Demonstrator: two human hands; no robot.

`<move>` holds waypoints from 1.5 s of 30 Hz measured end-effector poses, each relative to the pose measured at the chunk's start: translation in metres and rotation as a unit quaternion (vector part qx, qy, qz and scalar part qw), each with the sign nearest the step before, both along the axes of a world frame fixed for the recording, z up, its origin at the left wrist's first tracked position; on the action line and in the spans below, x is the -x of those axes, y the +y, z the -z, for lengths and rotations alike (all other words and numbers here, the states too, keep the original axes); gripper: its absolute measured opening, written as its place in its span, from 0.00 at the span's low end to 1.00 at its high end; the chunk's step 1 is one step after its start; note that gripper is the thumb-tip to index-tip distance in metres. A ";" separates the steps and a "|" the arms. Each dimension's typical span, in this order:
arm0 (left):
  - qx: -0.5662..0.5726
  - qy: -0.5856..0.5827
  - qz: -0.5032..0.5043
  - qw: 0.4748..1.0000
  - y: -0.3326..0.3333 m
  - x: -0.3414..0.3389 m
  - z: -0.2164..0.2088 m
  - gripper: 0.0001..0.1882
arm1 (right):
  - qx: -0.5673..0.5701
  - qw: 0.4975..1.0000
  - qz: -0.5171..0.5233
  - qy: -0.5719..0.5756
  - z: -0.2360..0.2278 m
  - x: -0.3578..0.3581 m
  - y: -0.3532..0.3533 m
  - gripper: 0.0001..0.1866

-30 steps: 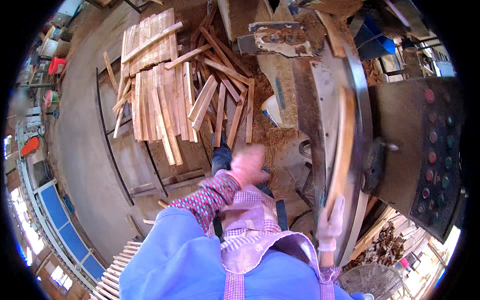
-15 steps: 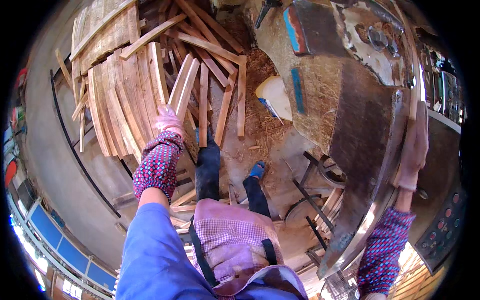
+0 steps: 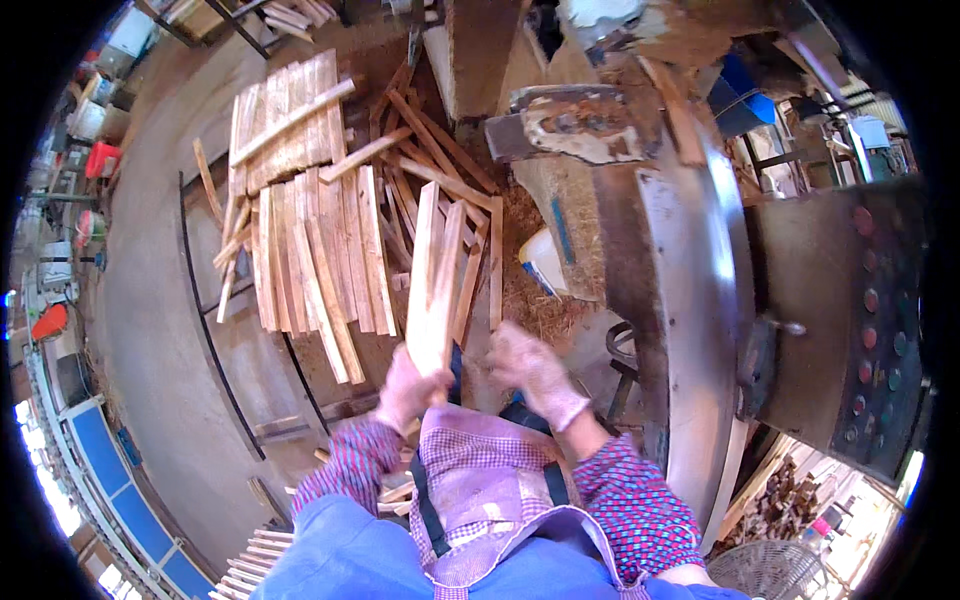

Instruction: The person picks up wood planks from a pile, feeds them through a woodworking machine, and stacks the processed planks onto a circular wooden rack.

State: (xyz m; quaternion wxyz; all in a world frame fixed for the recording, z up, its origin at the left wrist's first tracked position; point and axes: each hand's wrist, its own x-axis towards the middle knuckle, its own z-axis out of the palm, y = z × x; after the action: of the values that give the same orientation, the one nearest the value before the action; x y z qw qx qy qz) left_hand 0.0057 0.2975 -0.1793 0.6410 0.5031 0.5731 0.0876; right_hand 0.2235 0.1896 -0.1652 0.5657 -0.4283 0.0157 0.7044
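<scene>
- The left hand (image 3: 408, 388) has its grip closed tight around the low ends of some pale sticks (image 3: 431, 300), which point to 12 o'clock.
- The right hand (image 3: 532, 372), at 3 o'clock from the left, is blurry; its grip is loose and half open.
- A big pile of wood (image 3: 285, 265) lies at 10 o'clock.
- A shiny metal strip (image 3: 690, 330) runs along 3 o'clock.

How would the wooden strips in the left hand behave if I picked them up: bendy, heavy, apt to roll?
Probably stiff: the wooden strips extend straight from the left hand without visible sag. Likely manageable in weight, since that hand alone seems to grip them. Rolling seems unlikely, given their flat faces.
</scene>
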 end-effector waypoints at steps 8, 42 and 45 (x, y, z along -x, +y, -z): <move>0.014 -0.209 -0.260 0.943 -0.170 -0.058 -0.138 0.15 | 0.007 0.873 -0.194 -0.447 -0.167 -0.010 -0.074 0.26; -0.125 -0.153 0.522 0.830 -0.160 -0.134 -0.126 0.50 | 0.119 0.656 -0.082 -0.741 -0.178 -0.078 -0.150 0.35; -0.041 -0.101 0.535 0.838 -0.148 -0.117 -0.090 0.48 | 0.214 0.503 -0.138 -0.826 -0.159 -0.086 -0.197 0.32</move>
State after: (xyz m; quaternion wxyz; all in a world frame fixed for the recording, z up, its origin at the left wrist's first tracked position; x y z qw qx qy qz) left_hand 0.1223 0.1496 -0.0892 0.6208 0.7457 0.1425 -0.1954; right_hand 0.3096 -0.0073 -0.0059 0.1086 -0.9204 -0.3681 0.0748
